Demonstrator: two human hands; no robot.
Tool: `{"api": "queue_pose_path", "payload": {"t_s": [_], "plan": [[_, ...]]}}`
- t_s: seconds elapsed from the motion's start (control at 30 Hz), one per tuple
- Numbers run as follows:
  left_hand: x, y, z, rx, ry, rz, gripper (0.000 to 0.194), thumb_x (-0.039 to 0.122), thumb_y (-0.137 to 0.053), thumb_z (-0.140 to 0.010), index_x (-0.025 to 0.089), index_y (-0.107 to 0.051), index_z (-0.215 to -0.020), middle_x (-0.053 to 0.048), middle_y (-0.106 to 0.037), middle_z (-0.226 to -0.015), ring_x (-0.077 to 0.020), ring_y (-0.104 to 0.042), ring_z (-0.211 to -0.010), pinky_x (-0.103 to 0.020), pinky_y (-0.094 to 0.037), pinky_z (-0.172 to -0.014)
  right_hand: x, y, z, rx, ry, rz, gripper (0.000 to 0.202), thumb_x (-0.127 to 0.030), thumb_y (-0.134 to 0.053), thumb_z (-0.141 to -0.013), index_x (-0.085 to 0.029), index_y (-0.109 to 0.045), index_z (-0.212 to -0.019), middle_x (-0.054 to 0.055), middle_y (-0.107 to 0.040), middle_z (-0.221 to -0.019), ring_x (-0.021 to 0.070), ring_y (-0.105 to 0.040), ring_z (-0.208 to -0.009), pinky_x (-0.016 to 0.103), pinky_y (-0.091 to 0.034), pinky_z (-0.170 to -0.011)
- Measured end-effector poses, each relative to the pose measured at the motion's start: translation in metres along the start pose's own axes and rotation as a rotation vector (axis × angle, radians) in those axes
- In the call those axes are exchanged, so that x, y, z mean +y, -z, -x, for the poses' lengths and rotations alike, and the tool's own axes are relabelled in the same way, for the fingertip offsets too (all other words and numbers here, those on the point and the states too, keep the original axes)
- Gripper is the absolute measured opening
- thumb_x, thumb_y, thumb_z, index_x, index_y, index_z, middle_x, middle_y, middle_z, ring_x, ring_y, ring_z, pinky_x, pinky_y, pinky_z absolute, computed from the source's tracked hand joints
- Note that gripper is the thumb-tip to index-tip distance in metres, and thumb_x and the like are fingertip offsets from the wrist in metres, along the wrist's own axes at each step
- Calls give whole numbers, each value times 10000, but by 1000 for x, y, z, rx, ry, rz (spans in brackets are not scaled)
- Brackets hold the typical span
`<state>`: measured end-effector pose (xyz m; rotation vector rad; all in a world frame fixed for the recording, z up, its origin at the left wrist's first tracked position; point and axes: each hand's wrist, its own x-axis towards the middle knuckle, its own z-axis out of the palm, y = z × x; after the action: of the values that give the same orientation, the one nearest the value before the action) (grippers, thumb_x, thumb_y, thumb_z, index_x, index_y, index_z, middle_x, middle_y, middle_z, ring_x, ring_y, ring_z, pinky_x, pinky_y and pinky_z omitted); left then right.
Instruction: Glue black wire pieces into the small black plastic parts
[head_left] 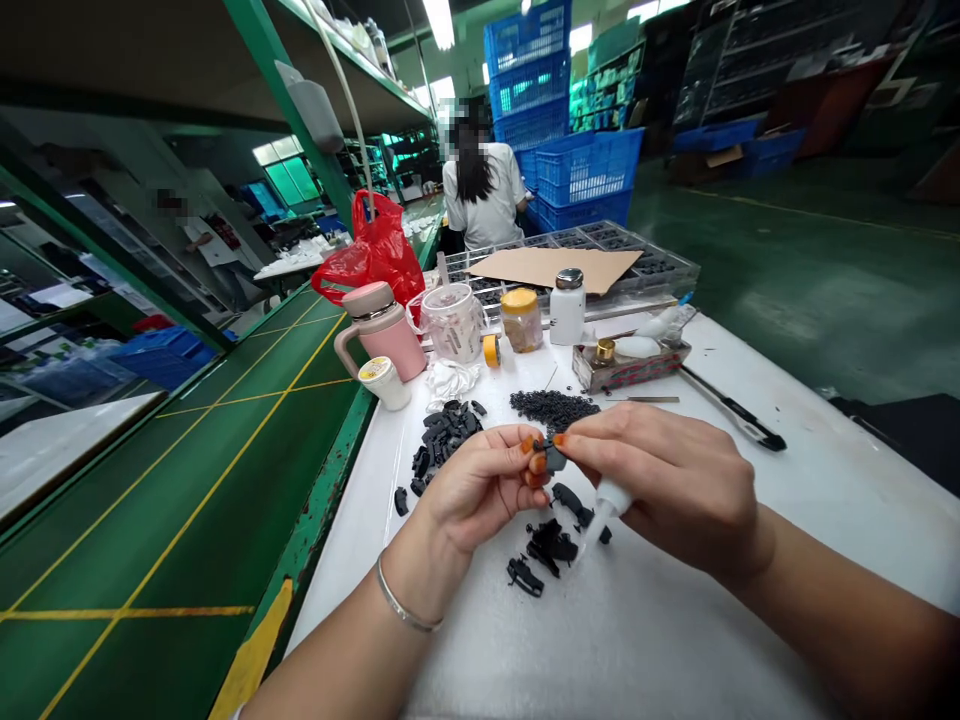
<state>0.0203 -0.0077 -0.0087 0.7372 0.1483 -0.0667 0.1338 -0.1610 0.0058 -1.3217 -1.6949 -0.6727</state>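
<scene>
My left hand (480, 480) pinches a small dark grey plastic part (555, 460) between thumb and fingers. At the same part, the thumb and index fingertip of my right hand (675, 480) meet its upper edge, by a tiny black piece. Tucked under the right palm is a squeeze bottle (613, 495), its clear nozzle pointing down and left; the hand hides its body. Several black plastic parts (551, 545) lie on the white tabletop below. To the left is a heap of dark parts (448, 430), and behind my hands a pile of small black rings (551, 408).
Along the back stand a pink mug (384, 335), a clear plastic jug (454, 325), a yellow-lidded jar (521, 322) and a white bottle (568, 310). A box cutter (739, 410) lies right. A green conveyor (195, 490) runs left. A person (484, 190) sits ahead by blue crates (585, 175).
</scene>
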Motion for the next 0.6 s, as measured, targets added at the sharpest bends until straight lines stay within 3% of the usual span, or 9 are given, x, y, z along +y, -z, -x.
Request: {"api": "queue_pose_path", "payload": {"t_s": [0.2,0.6], "plan": [[-2,-2,1,-15,-2,63,73,84,-602,-809,41,-570,-858,-30,-474,-691,-84,-498,-616,-205,-548,-581,3,1,0,-16,44,52,234,7,-553,-830,-106,-623,-1022,111,-664,-922,214,-624,-845,351,-535,-724],[-5,-3,2,-59,-1,132,60,77,-561,-836,61,-548,-892,-20,-449,-707,-86,-496,-624,-205,-544,-584,1,3,-2,34,-38,60,273,34,-565,-779,-129,-637,-986,84,-666,-886,195,-632,-791,316,-527,-713]]}}
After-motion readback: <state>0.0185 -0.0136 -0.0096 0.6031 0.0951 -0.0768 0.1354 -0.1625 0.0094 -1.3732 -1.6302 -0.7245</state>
